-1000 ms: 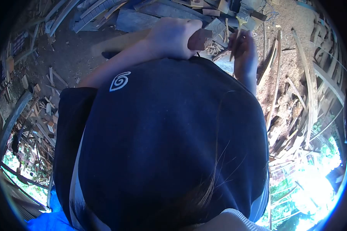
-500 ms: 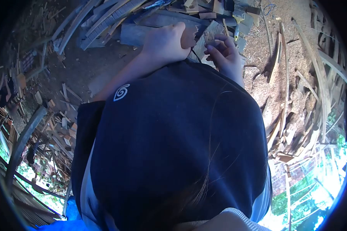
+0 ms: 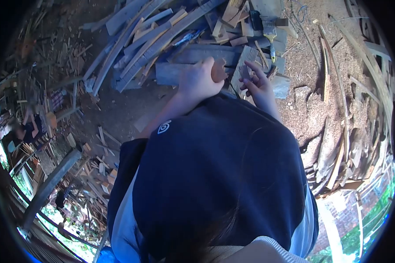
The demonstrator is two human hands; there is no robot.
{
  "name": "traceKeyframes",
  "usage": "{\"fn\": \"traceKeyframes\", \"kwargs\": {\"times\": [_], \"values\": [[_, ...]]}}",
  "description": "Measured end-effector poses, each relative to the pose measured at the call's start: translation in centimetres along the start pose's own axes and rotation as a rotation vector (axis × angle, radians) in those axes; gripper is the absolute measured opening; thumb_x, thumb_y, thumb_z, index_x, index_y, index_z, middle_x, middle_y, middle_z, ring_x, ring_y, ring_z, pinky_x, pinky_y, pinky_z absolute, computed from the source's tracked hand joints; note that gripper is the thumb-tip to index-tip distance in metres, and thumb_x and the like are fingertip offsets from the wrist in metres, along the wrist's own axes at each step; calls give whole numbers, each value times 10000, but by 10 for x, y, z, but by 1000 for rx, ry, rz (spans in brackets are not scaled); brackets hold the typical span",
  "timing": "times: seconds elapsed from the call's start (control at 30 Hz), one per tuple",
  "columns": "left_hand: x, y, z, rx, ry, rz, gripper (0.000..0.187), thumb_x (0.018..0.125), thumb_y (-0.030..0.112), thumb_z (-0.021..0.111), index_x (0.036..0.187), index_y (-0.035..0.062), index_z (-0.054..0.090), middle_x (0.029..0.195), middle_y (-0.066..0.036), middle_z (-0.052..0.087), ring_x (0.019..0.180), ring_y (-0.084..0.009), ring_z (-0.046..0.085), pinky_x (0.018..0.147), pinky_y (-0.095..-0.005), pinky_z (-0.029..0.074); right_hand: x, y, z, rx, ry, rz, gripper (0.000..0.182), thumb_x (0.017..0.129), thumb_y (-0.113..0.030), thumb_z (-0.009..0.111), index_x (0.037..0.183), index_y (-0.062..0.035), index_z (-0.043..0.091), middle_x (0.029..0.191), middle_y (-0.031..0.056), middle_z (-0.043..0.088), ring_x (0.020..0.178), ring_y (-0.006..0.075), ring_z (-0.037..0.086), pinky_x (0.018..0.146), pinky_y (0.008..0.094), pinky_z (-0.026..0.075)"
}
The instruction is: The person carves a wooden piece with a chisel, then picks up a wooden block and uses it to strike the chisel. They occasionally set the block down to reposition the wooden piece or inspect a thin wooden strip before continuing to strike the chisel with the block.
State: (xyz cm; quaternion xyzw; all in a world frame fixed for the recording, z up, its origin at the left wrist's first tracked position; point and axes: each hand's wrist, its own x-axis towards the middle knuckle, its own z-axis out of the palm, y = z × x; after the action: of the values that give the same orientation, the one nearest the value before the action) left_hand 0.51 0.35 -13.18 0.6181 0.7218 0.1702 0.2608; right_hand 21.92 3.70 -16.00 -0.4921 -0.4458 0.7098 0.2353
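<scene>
My left hand [image 3: 198,81] is closed around a brown piece of wood [image 3: 218,70] with a jagged, notched right edge. Just to its right, my right hand [image 3: 260,85] pinches a small flat piece of wood [image 3: 245,72] between thumb and fingers, the other fingers curled. The two pieces are apart, with a small gap between them. Both hands are close in front of my dark shirt, over grey boards [image 3: 248,55]. My shirt hides what lies directly below the hands.
A paintbrush with a yellow handle [image 3: 272,48] lies beyond my right hand, beside wood offcuts [image 3: 228,22]. Long curved strips [image 3: 162,37] are piled at the upper left. Wood chips [image 3: 309,79] cover the ground to the right. Another person [image 3: 30,127] is at the far left.
The view has tilted, so the hands and boards appear lower and more wood shows beyond. My right hand has turned its small piece, which now shows a darker, narrower face.
</scene>
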Motion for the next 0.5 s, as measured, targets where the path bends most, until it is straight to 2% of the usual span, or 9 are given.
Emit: {"fn": "traceKeyframes", "kwargs": {"times": [0.07,0.13,0.17,0.2,0.27,0.3,0.33,0.4,0.5], "values": [[1,2,-3,-37,-28,15,383,705,282,761,926,40,565,838,-196,671,772,-383,674,682,-478,528,-2,4,-5,19,18,-11,533,932,-6,570,1432,-150,455,1005,56,650,776,72,590,618,203,462],[1,5,-13,-288,-229,48,378,734,210,725,1038,37,581,854,-211,663,817,-361,678,706,-441,520,-5,4,-7,53,28,-19,539,930,3,564,1435,-147,450,1015,59,649,775,71,592,615,200,461],[3,-1,-15,-528,-324,98,370,761,127,668,1113,55,583,925,-154,652,864,-277,663,757,-378,502,-6,1,-7,76,44,-9,536,932,-6,561,1438,-135,442,1003,69,651,754,71,589,605,201,461],[4,0,-29,-514,-321,106,370,761,127,668,1113,55,583,925,-154,652,864,-277,663,757,-378,502,-7,1,-8,85,43,-22,536,932,-6,561,1438,-135,442,1003,69,651,754,71,589,605,201,461],[3,16,-70,-1047,-499,148,334,760,53,617,1091,60,578,985,-74,597,912,-191,589,807,-318,466,-6,4,-12,123,71,21,525,938,-34,564,1440,-118,434,988,80,654,740,71,586,604,198,460],[3,22,-86,-1162,-478,205,351,728,86,615,1073,44,568,999,-49,538,938,-167,521,843,-321,436,-5,6,-10,153,96,29,511,940,-75,582,1430,-93,440,922,68,661,680,61,569,564,193,443],[3,24,-97,-1146,-456,208,351,728,86,615,1073,44,568,999,-49,538,938,-167,521,843,-321,436,-4,10,-13,156,73,15,511,940,-75,582,1430,-93,440,922,68,661,680,61,569,564,193,443],[4,24,-115,-1462,-458,345,427,680,135,616,1082,4,560,987,-92,540,964,-196,532,862,-353,432,-2,16,-17,114,67,85,496,938,-107,602,1412,-76,459,854,49,664,616,49,540,508,190,407],[16,19,-133,-1548,-574,456,472,654,178,632,1077,-17,555,974,-143,549,966,-260,567,903,-430,445,-5,14,-4,80,92,57,490,901,-103,666,1361,-63,503,739,5,627,543,30,487,462,190,331]]}}
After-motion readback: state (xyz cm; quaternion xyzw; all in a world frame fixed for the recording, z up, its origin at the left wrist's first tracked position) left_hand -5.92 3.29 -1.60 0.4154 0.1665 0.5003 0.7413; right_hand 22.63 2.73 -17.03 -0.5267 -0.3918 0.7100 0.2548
